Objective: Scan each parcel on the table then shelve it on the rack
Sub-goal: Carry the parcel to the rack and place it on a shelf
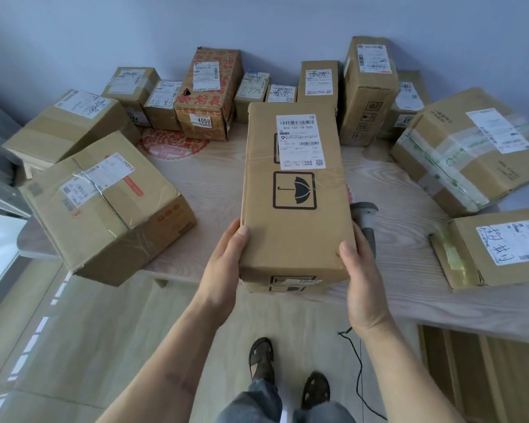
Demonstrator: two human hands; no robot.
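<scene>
Pale wood-grain table point(214, 190) against a blue-grey wall. Left hand point(226, 264) and right hand point(361, 279) grip a tall brown parcel point(293, 215) at its near corners, above the table edge; umbrella mark, white barcode label point(300, 141). Scanner point(365, 221) just behind; more boxes beyond.

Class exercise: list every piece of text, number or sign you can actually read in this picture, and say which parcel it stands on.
"505-101-19-535": white label on the held parcel
Umbrella sign: same parcel
"4068": sticker on the red-printed box
"8772": handwritten on the small back-row box
All other labels, handwriting and red characters: too small or blurred to read.
</scene>
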